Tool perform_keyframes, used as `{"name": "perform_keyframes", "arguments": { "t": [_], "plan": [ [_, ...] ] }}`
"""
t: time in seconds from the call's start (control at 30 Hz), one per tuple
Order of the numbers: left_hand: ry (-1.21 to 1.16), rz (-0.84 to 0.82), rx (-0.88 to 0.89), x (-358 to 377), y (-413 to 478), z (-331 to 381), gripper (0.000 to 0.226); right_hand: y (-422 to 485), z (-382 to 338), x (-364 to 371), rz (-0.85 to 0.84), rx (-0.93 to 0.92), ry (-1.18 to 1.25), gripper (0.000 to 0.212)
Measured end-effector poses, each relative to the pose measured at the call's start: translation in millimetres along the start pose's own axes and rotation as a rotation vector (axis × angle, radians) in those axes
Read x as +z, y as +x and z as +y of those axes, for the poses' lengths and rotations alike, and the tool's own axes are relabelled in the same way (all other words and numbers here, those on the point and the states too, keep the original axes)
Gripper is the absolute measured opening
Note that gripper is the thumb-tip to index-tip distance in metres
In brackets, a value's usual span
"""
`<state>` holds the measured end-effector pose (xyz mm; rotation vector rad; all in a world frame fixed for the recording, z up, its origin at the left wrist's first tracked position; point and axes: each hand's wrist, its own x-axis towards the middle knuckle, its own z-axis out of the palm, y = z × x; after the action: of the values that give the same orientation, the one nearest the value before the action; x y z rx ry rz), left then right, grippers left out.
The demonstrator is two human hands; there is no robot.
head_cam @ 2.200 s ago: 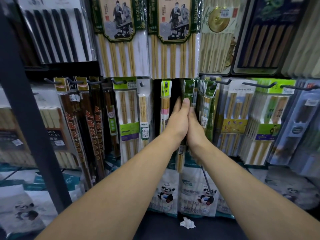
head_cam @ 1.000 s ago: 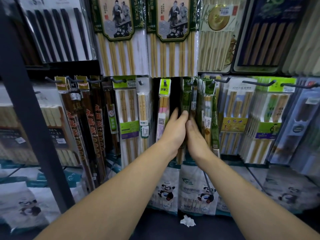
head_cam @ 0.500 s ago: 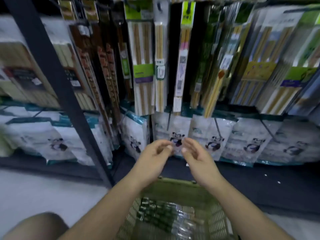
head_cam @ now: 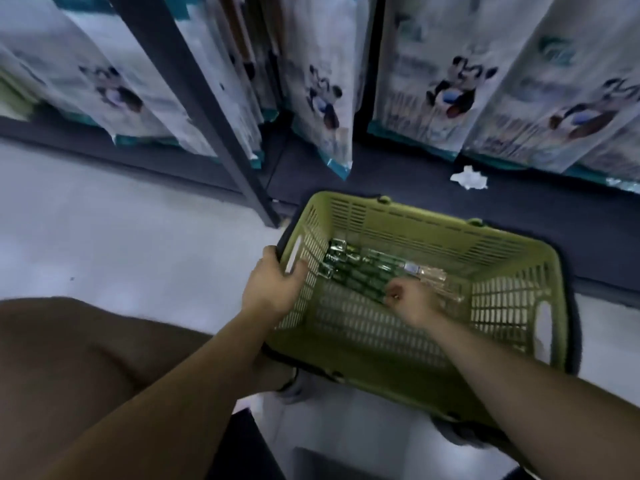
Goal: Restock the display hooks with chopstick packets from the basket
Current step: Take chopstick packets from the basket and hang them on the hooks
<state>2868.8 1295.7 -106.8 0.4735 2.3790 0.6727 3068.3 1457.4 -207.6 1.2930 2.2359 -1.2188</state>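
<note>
Chopstick packets (head_cam: pixel 360 275) flat in basket (head_cam: pixel 415 230), long axis left-right; left grip (head_cam: pixel 273 289) clasps rim, right grip (head_cam: pixel 412 303) pinches packets.

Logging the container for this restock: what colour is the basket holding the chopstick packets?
Olive green: a slotted plastic basket, and the head view shows it best.

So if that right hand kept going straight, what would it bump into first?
Most likely the chopstick packets in the green basket; the right hand looks right at them, though depth is unclear.
</note>
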Motion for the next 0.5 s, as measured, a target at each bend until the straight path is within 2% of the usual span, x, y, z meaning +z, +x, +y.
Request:
{"name": "perform_keyframes", "arguments": {
  "t": [0.1, 0.23, 0.43, 0.5],
  "plan": [
    [-0.034, 0.029, 0.063, 4, 3, -10, 0.034, 17, 4, 17, -0.001, 0.012, -0.137, 0.033],
    [-0.084, 0.062, 0.058, 9, 7, -16, 0.030, 30, 4, 35, 0.039, -0.043, -0.381, 0.038],
    [-0.080, 0.093, 0.037, 14, 13, -16, 0.032, 41, 4, 48, 0.070, -0.090, -0.596, 0.041],
    [-0.080, 0.095, 0.040, 14, 13, -16, 0.032, 40, 8, 51, 0.089, -0.096, -0.598, 0.043]
  ]
}}
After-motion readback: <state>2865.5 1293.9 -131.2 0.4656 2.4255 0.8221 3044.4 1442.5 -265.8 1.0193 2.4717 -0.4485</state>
